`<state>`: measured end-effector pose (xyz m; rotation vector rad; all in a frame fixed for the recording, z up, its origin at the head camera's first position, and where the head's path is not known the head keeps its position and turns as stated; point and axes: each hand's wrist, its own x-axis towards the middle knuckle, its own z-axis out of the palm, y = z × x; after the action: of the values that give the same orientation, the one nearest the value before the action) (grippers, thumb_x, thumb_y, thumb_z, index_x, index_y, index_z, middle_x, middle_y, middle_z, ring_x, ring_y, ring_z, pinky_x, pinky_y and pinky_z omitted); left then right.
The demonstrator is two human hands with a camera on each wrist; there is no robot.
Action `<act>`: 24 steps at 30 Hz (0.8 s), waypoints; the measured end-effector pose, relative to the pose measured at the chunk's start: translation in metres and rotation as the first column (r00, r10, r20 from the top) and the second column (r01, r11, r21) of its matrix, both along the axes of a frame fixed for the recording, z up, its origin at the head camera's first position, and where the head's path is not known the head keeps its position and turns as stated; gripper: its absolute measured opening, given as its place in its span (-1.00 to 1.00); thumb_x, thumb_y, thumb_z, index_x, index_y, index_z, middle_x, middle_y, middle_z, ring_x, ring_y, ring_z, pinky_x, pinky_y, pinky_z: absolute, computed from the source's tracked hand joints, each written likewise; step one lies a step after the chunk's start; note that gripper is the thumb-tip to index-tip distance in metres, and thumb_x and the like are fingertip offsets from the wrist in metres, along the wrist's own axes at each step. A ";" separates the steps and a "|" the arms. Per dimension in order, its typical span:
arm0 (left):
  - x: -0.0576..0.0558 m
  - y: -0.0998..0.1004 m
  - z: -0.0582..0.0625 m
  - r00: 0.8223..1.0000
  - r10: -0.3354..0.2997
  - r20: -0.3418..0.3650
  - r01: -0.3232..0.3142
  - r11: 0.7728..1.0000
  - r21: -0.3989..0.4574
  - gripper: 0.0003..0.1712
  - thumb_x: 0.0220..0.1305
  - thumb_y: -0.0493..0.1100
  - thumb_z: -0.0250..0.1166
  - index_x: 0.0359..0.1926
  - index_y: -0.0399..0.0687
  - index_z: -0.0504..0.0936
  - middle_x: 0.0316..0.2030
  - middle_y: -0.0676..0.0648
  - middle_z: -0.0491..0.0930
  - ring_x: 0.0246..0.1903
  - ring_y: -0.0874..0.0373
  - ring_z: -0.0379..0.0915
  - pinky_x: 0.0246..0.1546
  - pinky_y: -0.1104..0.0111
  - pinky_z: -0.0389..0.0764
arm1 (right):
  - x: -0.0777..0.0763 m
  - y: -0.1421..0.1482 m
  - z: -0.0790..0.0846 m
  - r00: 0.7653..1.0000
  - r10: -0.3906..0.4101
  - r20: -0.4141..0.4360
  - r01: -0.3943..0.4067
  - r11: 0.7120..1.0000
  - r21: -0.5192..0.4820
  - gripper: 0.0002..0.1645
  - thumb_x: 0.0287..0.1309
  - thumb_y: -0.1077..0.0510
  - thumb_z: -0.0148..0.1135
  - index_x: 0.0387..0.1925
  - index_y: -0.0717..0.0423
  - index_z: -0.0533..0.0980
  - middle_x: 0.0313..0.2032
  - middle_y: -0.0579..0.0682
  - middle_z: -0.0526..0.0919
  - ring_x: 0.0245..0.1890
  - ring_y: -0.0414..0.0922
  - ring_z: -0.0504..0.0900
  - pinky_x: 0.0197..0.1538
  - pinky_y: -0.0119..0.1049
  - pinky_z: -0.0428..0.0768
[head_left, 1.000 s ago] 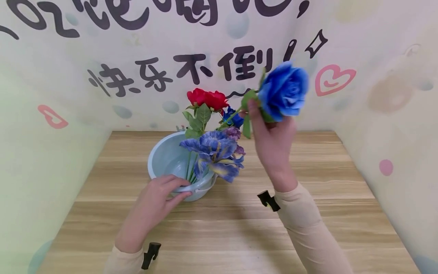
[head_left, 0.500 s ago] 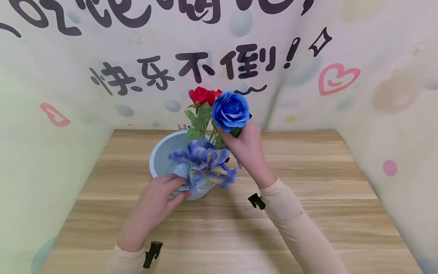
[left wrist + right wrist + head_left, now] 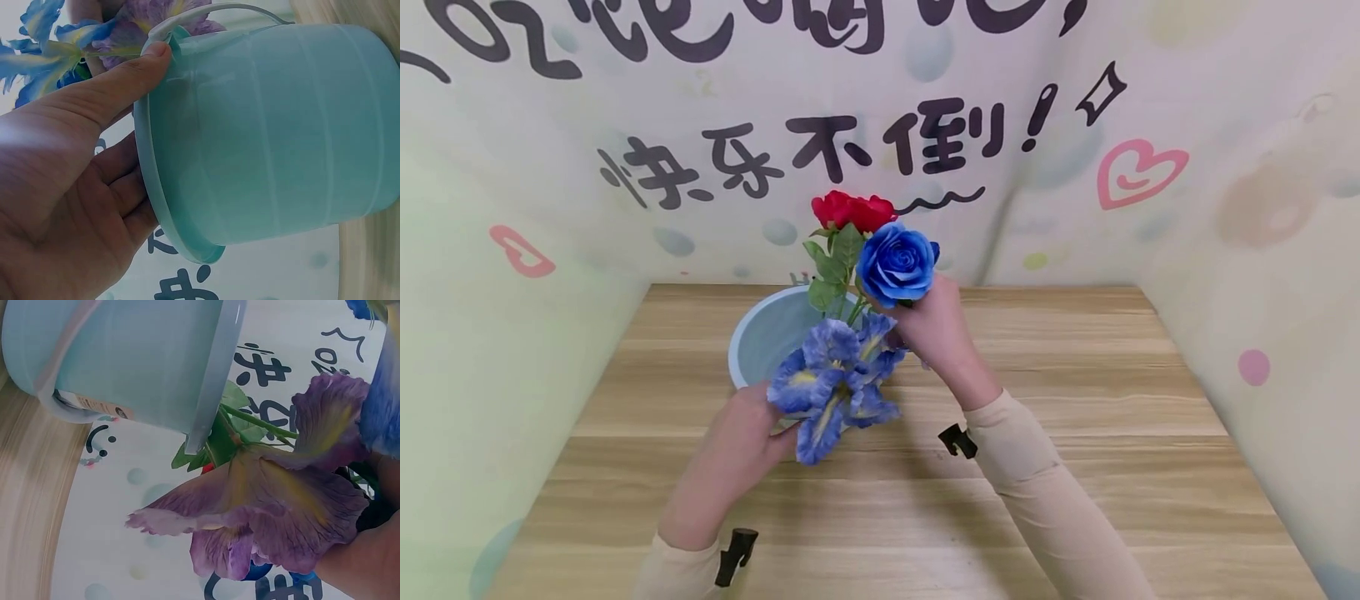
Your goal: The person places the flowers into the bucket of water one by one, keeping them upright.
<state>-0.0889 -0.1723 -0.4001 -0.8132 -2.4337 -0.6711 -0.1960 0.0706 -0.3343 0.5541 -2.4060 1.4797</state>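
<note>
My left hand (image 3: 722,454) grips the rim of a light blue plastic bucket (image 3: 741,350), thumb outside and fingers inside in the left wrist view. My right hand (image 3: 936,329) holds a blue artificial rose (image 3: 897,263) just below its bloom, over the bucket's right side. The rose's stem is hidden by the hand and other flowers. A blue-and-yellow iris (image 3: 835,387) leans out over the front rim, overlapping my left fingers. Red flowers (image 3: 852,212) with green leaves stand upright behind. A purple flower (image 3: 269,512) hangs outside the rim close to my right hand.
The bucket stands on a wood-grain table (image 3: 1037,467) towards its back edge. Behind the table is a printed wall covering (image 3: 737,100) with dark lettering. The bucket's thin handle (image 3: 219,9) hangs on its outer side.
My right hand has brought the blue rose left and down from the upper right to over the bucket. The iris has tipped lower towards the front. My left hand stays on the rim.
</note>
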 end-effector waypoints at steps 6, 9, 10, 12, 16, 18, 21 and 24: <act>0.002 0.000 -0.001 1.000 0.011 0.017 -0.011 1.000 -0.020 -0.74 0.09 -0.34 0.58 -0.16 -0.31 0.80 -0.25 -0.21 0.75 -0.27 -0.10 0.71 -0.26 0.08 0.73 | 0.001 0.001 -0.001 0.999 0.002 -0.043 -0.001 1.000 0.025 -0.69 0.19 0.20 0.56 -0.17 0.30 0.61 -0.33 0.17 0.73 -0.32 0.07 0.72 -0.15 0.03 0.68; 0.002 0.001 -0.001 0.999 0.024 0.028 -0.024 1.000 -0.013 -0.71 0.09 -0.33 0.59 -0.14 -0.30 0.79 -0.24 -0.21 0.74 -0.26 -0.09 0.71 -0.25 0.07 0.73 | 0.001 0.003 -0.001 1.000 0.010 -0.019 -0.009 0.999 0.034 -0.70 0.21 0.15 0.55 -0.25 0.25 0.58 -0.41 0.15 0.72 -0.45 0.05 0.74 -0.25 0.00 0.69; 0.002 0.001 0.000 0.999 0.027 0.037 -0.027 1.000 -0.003 -0.70 0.09 -0.33 0.59 -0.12 -0.29 0.78 -0.24 -0.20 0.75 -0.25 -0.07 0.71 -0.25 0.08 0.72 | 0.001 0.004 -0.001 1.000 0.005 -0.013 -0.005 0.999 0.037 -0.69 0.20 0.15 0.55 -0.26 0.24 0.57 -0.43 0.13 0.71 -0.48 0.04 0.73 -0.27 -0.02 0.68; 0.002 0.002 0.000 0.998 0.030 0.047 -0.031 0.999 0.019 -0.67 0.08 -0.33 0.60 -0.09 -0.26 0.77 -0.23 -0.18 0.75 -0.25 -0.03 0.71 -0.25 0.08 0.72 | 0.001 0.004 -0.001 1.000 0.011 0.006 -0.012 0.999 0.051 -0.76 0.24 0.19 0.48 -0.31 0.23 0.55 -0.47 0.13 0.70 -0.54 0.03 0.72 -0.34 -0.06 0.67; 0.002 0.001 0.000 1.000 0.024 0.017 -0.024 1.000 0.007 -0.73 0.05 -0.36 0.59 -0.18 -0.21 0.77 -0.29 -0.15 0.73 -0.31 -0.01 0.68 -0.29 0.07 0.70 | 0.001 0.002 0.000 1.000 0.018 0.005 -0.018 0.992 0.122 -0.91 0.17 0.37 0.30 -0.37 0.25 0.52 -0.45 0.17 0.69 -0.46 0.06 0.70 -0.32 -0.06 0.68; 0.002 0.001 0.000 1.000 0.029 0.003 -0.029 0.999 -0.019 -0.80 0.04 -0.37 0.58 -0.29 -0.19 0.75 -0.37 -0.14 0.69 -0.37 -0.03 0.65 -0.35 0.05 0.68 | 0.000 0.000 -0.001 0.999 0.037 -0.023 -0.032 0.985 0.170 -0.90 0.14 0.43 0.22 -0.41 0.24 0.49 -0.46 0.17 0.65 -0.44 0.08 0.65 -0.30 -0.02 0.66; 0.004 0.002 0.002 0.994 0.053 0.097 -0.054 0.998 0.013 -0.82 0.10 -0.35 0.55 -0.26 -0.17 0.75 -0.35 -0.14 0.70 -0.37 -0.03 0.65 -0.34 0.03 0.69 | -0.002 -0.002 -0.004 0.994 0.062 -0.090 -0.039 0.970 0.241 -0.79 0.16 0.45 0.22 -0.50 0.19 0.45 -0.56 0.11 0.58 -0.48 0.08 0.59 -0.22 0.06 0.61; 0.008 0.001 0.002 0.978 0.077 0.196 -0.096 0.991 0.093 -0.66 0.14 -0.35 0.53 -0.03 -0.25 0.74 -0.17 -0.24 0.75 -0.20 -0.14 0.71 -0.20 -0.05 0.72 | -0.005 -0.005 -0.007 0.990 0.082 -0.117 -0.043 0.953 0.299 -0.69 0.20 0.41 0.23 -0.59 0.11 0.40 -0.66 0.03 0.55 -0.53 0.07 0.59 -0.06 0.14 0.59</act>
<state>-0.0809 -0.1712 -0.3976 -0.6232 -2.5643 -0.8684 -0.2009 0.0659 -0.3409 0.7716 -2.5421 1.0725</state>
